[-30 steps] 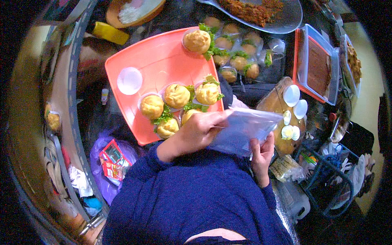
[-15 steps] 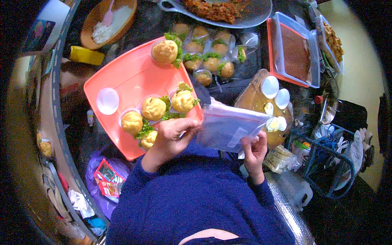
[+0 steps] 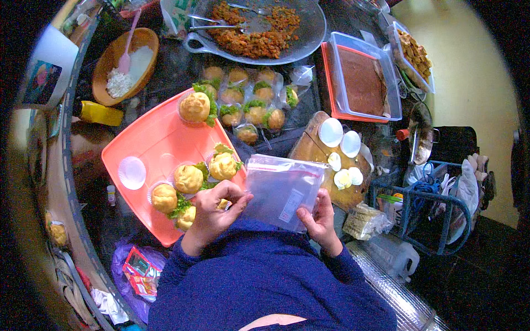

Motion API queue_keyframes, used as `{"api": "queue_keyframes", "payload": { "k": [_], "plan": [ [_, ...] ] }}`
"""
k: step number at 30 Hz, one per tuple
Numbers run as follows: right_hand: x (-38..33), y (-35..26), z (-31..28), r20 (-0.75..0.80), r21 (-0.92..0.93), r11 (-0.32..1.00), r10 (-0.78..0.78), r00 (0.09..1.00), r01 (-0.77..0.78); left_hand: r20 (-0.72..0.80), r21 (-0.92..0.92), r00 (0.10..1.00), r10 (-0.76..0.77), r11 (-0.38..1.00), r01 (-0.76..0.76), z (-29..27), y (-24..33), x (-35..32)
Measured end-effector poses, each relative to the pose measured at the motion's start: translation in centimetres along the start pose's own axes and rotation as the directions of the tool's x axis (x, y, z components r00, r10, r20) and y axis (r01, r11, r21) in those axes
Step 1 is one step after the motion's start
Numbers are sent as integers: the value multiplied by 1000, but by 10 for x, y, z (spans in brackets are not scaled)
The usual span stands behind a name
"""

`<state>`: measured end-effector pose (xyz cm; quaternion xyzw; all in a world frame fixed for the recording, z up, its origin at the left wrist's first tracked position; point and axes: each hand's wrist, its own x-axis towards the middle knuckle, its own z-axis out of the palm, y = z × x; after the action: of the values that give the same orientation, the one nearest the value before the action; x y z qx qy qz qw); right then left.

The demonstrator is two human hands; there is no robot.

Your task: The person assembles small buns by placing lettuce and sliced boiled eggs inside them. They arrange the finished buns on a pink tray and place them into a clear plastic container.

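Observation:
A clear plastic bag (image 3: 276,190) with a printed label and a reddish line along its top is held in front of my chest; it may be a stack of bags. My right hand (image 3: 321,223) grips its lower right corner between thumb and fingers. At the bag's left edge, my left hand (image 3: 220,212) is closed in a pinch. Beside and partly behind that hand is an orange tray (image 3: 149,138) with several filled buns (image 3: 188,179) in paper cups, lettuce sticking out. One empty white paper cup (image 3: 132,172) sits on the tray's left side.
Bagged buns (image 3: 255,114) lie beyond the tray, below a pan (image 3: 193,43) of reddish filling. To the right are a cutting board (image 3: 309,144) with egg pieces, a clear container (image 3: 393,105) of brown food and a blue rack (image 3: 411,223). A wooden bowl (image 3: 99,83) stands far left.
The view has shifted, bringing more of the pan into sight. The bag now faces me more squarely, and both hands remain at it.

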<state>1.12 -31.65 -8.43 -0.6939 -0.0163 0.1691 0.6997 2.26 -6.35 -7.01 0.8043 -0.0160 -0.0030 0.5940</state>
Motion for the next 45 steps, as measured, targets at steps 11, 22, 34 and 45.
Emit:
{"api": "queue_keyframes", "payload": {
  "k": [11, 22, 34, 45],
  "plan": [
    [-18, 16, 15, -62, -193, 938, -306, 950, 290, -65, -36, 995, -81, 996, 78, 3, -4, 4],
    [-16, 17, -14, -314, 13, 1000, -3, 949, 8, -66, -306, 985, -157, 943, 130, -4, 0, 3],
    [17, -29, -16, -128, -928, 372, -224, 966, -36, -142, -160, 980, -139, 980, 116, -26, -12, 0],
    [54, -54, 40, 190, -327, 939, -48, 981, 110, 215, -86, 976, -35, 995, 55, -14, 7, -9]
  ]
}}
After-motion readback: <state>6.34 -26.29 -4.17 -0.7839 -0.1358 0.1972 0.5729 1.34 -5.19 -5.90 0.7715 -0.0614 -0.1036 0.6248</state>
